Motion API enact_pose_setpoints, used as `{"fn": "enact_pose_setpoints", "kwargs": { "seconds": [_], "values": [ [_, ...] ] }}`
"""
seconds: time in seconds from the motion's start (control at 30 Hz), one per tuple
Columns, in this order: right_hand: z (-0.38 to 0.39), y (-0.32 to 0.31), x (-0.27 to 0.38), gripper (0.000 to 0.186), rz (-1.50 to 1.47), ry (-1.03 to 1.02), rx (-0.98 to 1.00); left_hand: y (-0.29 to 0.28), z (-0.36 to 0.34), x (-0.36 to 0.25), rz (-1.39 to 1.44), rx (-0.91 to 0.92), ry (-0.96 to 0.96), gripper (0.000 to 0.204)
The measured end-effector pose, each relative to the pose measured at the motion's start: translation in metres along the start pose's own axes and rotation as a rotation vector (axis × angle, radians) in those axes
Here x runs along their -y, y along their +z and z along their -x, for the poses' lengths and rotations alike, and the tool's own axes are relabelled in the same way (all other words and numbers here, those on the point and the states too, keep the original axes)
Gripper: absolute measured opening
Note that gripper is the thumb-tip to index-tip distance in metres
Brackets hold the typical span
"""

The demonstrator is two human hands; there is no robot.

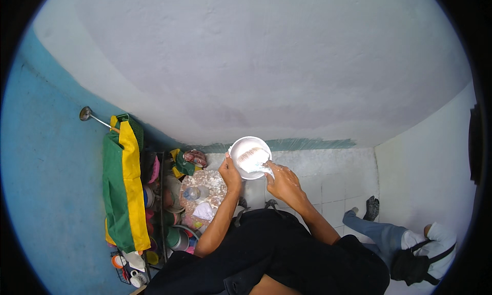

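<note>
In front of my body I hold up a round white paint tub (235,168) with pale paint inside. My left hand (230,175) is closed on the tub's left rim, thumb uppermost. A wide paintbrush (253,161), coated in white, lies over the tub's opening with its bristles toward the left. My right hand (285,184) grips the brush handle at the tub's lower right edge. White specks mark the fingers and wrist of that hand. Beyond the tub rises a wall (266,64) covered in pale, uneven paint, with a streaky green strip (302,143) along its foot.
At left, a dish rack (163,208) holds several pots and bowls beside a green-and-yellow cloth (123,187) and a ladle (86,113). A paint-spattered stool top (218,185) carries a plastic bottle (191,193). A seated person (430,249) is at lower right on the tiled floor (333,190).
</note>
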State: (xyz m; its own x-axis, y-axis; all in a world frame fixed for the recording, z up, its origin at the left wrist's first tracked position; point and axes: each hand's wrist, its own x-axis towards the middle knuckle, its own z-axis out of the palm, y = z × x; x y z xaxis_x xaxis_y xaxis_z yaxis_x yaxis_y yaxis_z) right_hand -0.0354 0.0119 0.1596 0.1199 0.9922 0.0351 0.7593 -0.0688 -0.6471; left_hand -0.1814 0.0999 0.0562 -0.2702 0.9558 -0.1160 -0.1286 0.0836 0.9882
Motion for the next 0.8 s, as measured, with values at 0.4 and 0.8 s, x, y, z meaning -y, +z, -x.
{"fn": "enact_pose_setpoints", "kwargs": {
  "seconds": [0.4, 0.8],
  "values": [
    [-0.016, -0.035, -0.005, 0.030, -0.194, -0.039, -0.011, -0.045, -0.021, 0.002, 0.101, 0.038, -0.201, 0.044],
    [-0.014, -0.012, -0.022, 0.026, -0.495, -0.112, 0.097, -0.039, -0.019, -0.016, 0.112, 0.018, -0.122, 0.045]
  ]
}}
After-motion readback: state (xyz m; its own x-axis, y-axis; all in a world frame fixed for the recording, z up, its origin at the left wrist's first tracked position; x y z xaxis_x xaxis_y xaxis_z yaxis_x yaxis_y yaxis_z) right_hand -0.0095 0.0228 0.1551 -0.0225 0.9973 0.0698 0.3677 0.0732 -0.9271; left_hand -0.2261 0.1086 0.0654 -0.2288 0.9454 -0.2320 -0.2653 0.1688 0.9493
